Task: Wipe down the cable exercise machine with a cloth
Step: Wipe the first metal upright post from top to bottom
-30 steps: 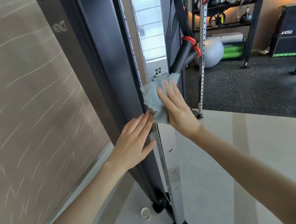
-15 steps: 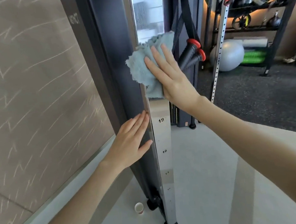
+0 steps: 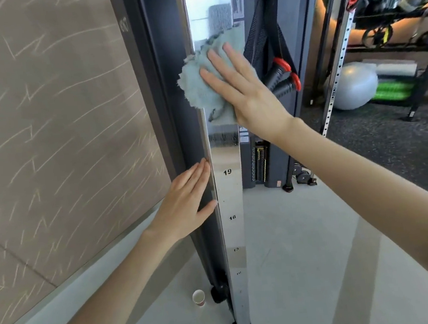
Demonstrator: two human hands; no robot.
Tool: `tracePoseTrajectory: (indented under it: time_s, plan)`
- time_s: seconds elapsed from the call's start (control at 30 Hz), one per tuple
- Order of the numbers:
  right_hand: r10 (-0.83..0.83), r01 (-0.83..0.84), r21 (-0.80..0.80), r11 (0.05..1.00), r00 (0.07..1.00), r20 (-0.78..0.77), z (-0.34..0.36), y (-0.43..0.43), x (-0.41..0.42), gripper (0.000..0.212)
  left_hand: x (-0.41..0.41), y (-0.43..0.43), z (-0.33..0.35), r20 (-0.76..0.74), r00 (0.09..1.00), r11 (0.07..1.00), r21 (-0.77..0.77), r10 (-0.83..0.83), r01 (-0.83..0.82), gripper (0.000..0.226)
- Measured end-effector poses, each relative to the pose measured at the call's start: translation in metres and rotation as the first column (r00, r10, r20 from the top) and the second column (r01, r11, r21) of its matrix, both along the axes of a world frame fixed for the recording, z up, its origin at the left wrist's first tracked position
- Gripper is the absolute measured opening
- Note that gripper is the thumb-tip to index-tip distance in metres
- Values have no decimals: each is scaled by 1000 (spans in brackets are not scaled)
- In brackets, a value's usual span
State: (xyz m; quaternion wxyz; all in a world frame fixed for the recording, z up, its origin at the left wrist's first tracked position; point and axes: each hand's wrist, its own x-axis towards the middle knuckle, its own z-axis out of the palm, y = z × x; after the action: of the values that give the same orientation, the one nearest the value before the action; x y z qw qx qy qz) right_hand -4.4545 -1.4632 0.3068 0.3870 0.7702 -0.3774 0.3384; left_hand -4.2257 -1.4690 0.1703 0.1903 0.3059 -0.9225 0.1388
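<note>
A left hand (image 3: pixel 185 201), fingers straight and together, is bracing the cable machine's dark column (image 3: pixel 170 60). The blue cloth (image 3: pixel 199 84) is being pressed onto the chrome numbered rail (image 3: pixel 230 186) below mark 25 by the right hand (image 3: pixel 247 89), fingers spread flat. Mid-wipe, the next stroke probably calls for even pressure along the rail.

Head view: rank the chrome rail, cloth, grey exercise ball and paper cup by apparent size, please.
1. chrome rail, spanning nearly the whole frame height.
2. cloth, partly hidden under the right hand.
3. grey exercise ball, farther back, which shrinks it here.
4. paper cup.
</note>
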Motion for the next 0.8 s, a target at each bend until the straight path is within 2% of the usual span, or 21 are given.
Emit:
tracePoseTrajectory:
  time_s: [0.17, 0.27, 0.33, 0.4, 0.47, 0.6, 0.73, 0.8]
  plan:
    - [-12, 12, 95, 995, 1000, 6, -74, 8, 0, 53, 0, 0, -1, -9, 1000, 1000, 26, 4, -4, 76]
    - [-62, 65, 98, 993, 998, -33, -100, 12, -2, 63, -1, -1, -2, -9, 1000, 999, 47, 7, -7, 76]
    - [-44, 52, 98, 994, 996, -75, -88, 11, -7, 65, -2, 0, -2, -21, 1000, 998, 57, 6, -5, 77]
    - [-7, 15, 102, 995, 996, -88, -58, 8, -10, 51, -2, 2, -1, -26, 1000, 999, 42, 6, -5, 77]
    - [22, -19, 68, 997, 999, -40, -22, 2, -8, 41, -2, 4, -2, -27, 1000, 1000, 17, 6, -6, 76]
    - [41, -40, -9, 999, 997, 65, -1, -4, 4, 46, -3, 6, -3, -69, 998, 1000, 30, -4, 6, 76]
    - [48, -58, 62, 996, 988, 145, -62, 3, 7, 44, 0, 3, -2, -56, 998, 1000, 1, -17, 17, 74]
    - [16, -31, 79, 996, 982, 187, -112, 8, 12, 54, 2, 0, -3, -49, 998, 999, 9, -36, 36, 73]
